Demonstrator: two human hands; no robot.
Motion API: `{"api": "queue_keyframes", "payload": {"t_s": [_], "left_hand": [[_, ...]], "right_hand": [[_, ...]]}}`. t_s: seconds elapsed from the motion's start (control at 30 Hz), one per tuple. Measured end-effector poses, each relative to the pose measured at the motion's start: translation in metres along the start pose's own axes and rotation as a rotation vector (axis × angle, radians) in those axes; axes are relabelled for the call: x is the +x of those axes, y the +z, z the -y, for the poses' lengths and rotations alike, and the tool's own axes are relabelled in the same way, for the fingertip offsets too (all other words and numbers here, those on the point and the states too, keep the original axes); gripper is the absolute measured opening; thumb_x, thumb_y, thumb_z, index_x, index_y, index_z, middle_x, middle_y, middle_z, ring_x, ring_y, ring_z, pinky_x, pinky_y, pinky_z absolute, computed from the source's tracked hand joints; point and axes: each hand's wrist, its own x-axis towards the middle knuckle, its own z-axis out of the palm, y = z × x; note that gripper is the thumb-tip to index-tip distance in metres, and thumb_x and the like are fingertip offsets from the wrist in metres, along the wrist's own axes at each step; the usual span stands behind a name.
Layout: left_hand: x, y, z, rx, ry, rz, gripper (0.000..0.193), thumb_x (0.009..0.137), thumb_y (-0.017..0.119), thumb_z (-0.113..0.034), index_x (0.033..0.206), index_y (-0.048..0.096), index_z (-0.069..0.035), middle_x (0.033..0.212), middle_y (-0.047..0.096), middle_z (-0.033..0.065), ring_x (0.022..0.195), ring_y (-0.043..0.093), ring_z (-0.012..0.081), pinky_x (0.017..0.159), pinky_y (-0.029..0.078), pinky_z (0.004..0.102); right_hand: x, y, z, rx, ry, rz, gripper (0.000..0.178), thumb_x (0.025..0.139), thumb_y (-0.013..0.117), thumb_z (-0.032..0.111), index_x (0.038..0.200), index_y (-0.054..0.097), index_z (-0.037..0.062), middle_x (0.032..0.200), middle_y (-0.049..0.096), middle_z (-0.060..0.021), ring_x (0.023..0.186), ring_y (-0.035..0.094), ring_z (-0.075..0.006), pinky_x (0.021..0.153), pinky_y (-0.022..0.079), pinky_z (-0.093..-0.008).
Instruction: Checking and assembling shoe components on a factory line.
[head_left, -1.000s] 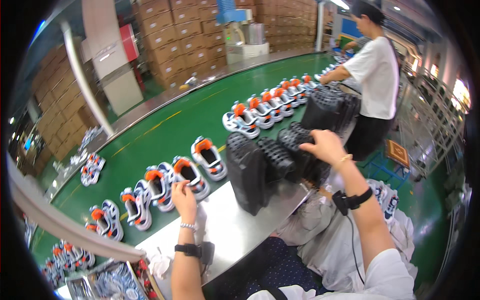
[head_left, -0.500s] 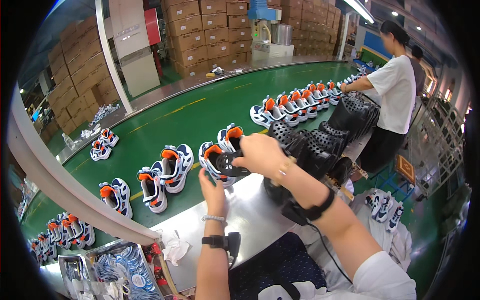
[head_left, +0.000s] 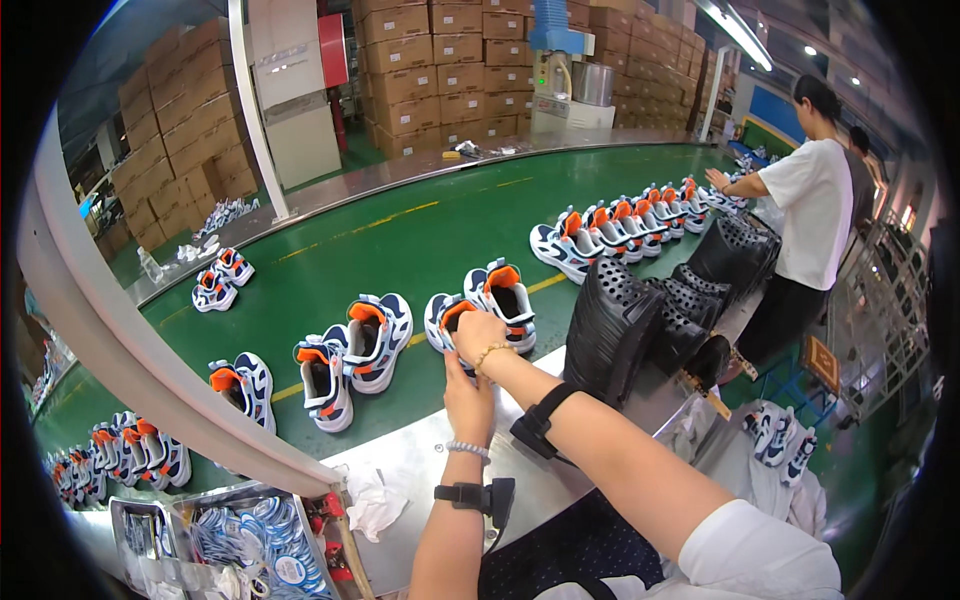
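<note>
A white, navy and orange sneaker [head_left: 442, 314] stands near me on the green belt. My right hand [head_left: 477, 337] reaches down into its opening with curled fingers. The fingertips and whatever they hold are hidden inside. My left hand [head_left: 466, 398] rests against the shoe's near side, its fingers closed on it. Touching that shoe on the right is its mate [head_left: 503, 300], with a dark inside. Tall stacks of black perforated insoles [head_left: 610, 325] stand to the right of my hands.
Another sneaker pair [head_left: 360, 350] stands left on the green belt [head_left: 370, 245]; a row of sneakers [head_left: 630, 222] runs far right. A white post [head_left: 150, 380] curves across the left. Bins of blue-white pieces [head_left: 262, 545] sit lower left. A co-worker [head_left: 800, 200] stands at right.
My right hand has moved left and down into the sneaker; the black insole it held is out of sight now. My left hand has closed in against the shoe. The view has shifted slightly.
</note>
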Motion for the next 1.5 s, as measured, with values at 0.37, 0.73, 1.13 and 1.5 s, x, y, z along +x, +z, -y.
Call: {"api": "queue_keyframes", "payload": {"t_s": [0.37,0.73,1.13,1.5], "left_hand": [[0.003,-0.003,-0.001,0.02,0.012,0.025,0.042,0.076,0.056,0.0,0.118,0.053,-0.006,0.142,0.038,0.0235,0.12,0.048,0.0417,0.097,0.041,0.0434],[0.012,-0.002,0.016,0.019,0.272,-0.143,0.045,0.076,0.051,0.005,0.121,0.054,-0.001,0.141,0.041,0.0202,0.13,0.04,0.0379,0.106,0.034,0.0417],[0.178,0.098,0.025,0.904,0.353,0.694,0.021,0.076,0.046,-0.003,0.089,0.063,0.003,0.089,0.067,0.0191,0.083,0.066,0.0313,0.072,0.052,0.0373],[0.19,0.144,0.044,1.584,0.728,0.331,0.017,0.072,0.045,-0.018,0.066,0.059,-0.011,0.063,0.052,0.0101,0.059,0.057,0.0246,0.053,0.049,0.0411]], "right_hand": [[0.026,0.002,-0.001,0.077,-0.139,0.248,0.025,0.082,0.058,0.022,0.087,0.07,0.001,0.091,0.068,-0.0209,0.085,0.067,-0.0343,0.075,0.054,-0.0434],[-0.14,-0.158,-0.05,0.284,-0.815,-0.048,0.016,0.085,0.058,0.02,0.09,0.062,0.0047,0.068,0.061,-0.009,0.064,0.064,-0.0233,0.055,0.051,-0.0368],[-0.124,-0.253,-0.311,0.384,0.115,-0.61,0.017,0.086,0.062,0.011,0.1,0.068,0.0023,0.09,0.068,-0.0115,0.08,0.065,-0.0206,0.07,0.049,-0.0291],[-0.112,-0.21,-0.408,0.443,0.228,-0.357,0.043,0.079,0.065,0.008,0.119,0.054,0.0005,0.114,0.061,-0.0183,0.11,0.057,-0.0302,0.094,0.042,-0.0353]]}}
